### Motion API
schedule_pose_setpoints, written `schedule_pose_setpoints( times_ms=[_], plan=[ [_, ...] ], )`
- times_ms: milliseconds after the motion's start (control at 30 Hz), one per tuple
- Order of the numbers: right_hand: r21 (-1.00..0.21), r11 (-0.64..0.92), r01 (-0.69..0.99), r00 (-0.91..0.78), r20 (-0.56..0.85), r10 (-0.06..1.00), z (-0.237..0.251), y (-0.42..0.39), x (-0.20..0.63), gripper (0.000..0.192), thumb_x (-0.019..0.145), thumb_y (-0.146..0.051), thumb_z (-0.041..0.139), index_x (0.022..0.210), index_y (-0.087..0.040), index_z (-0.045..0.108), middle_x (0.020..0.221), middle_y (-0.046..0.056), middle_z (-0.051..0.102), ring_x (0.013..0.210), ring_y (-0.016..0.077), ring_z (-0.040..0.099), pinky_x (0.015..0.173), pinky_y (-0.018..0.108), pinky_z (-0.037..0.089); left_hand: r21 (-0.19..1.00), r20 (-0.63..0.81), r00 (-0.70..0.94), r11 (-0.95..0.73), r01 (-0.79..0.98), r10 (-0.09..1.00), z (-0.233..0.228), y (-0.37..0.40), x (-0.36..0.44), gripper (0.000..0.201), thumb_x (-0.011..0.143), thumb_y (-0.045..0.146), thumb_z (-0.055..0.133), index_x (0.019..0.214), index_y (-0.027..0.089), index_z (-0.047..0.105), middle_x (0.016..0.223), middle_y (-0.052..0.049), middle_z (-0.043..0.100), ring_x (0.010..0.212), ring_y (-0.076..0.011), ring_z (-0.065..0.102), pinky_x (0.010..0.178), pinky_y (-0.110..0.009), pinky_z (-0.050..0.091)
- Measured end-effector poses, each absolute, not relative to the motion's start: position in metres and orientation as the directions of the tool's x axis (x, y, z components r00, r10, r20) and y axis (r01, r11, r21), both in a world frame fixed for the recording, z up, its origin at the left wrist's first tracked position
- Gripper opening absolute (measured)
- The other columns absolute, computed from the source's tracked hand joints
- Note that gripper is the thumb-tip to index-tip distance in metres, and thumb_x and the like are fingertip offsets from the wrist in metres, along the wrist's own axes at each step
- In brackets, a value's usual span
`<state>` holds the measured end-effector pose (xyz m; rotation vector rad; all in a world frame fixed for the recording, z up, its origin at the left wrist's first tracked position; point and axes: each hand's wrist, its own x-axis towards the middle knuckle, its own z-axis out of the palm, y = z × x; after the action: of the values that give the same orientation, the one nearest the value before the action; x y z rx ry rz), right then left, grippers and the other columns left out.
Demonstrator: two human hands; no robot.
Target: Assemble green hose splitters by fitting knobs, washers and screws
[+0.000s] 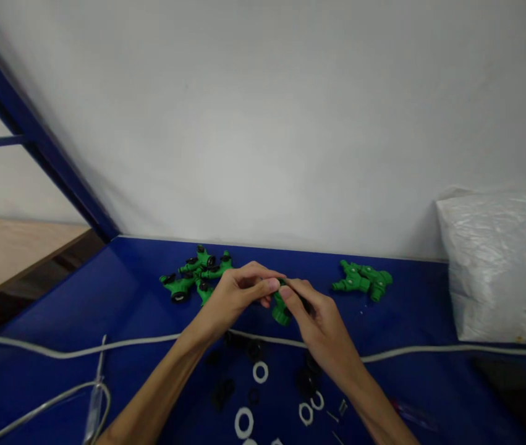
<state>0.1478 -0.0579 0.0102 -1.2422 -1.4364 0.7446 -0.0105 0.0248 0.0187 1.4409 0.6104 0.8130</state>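
Head view: our left hand and right hand pinch one green fitting between their fingertips. Assembled green fittings lie just beyond the left hand; white rings below both wrists.

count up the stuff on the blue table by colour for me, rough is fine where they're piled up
green fittings: 3 lots, a pile, a pair, and 1 between the left hand and right hand, at
white rings: about 5
black parts: too dark to count
white cord: 1
plastic bag: 1
total: 5 kinds
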Motion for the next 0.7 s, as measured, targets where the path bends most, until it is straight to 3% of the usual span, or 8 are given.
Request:
schedule_pose_setpoints(
  times_ms=[233, 700],
  plan=[
    [-0.892, 0.357, 0.276, 0.122, 0.401, 0.908, 0.009, -0.059, 0.142, 0.022, 0.102, -0.029, 0.052, 0.110, -0.024, 0.072, 0.100, 0.002, 0.071, 0.096, 0.0183, 0.063, 0.090, 0.033, 0.044, 0.994, 0.103, 0.589, -0.109, -0.026, 0.801, 0.016, 0.028, -0.010, 0.018, 0.085, 0.036, 0.076, 0.099, 0.025, 0.082, 0.085, -0.001, 0.066, 0.069, -0.0092, 0.053, 0.064, -0.020, 0.044],
    [-0.877, 0.364, 0.312, 0.112, 0.415, 0.903, 0.001, -0.061, 0.144, 0.024, 0.105, -0.028, 0.047, 0.095, -0.023, 0.068, 0.084, -0.001, 0.062, 0.083, 0.0169, 0.056, 0.081, 0.032, 0.040, 0.993, 0.045, 0.628, 0.033, -0.112, 0.777, 0.007, 0.029, -0.007, 0.017, 0.083, 0.037, 0.078, 0.091, 0.023, 0.081, 0.080, 0.000, 0.064, 0.069, -0.0087, 0.052, 0.063, -0.019, 0.043]
  ],
)
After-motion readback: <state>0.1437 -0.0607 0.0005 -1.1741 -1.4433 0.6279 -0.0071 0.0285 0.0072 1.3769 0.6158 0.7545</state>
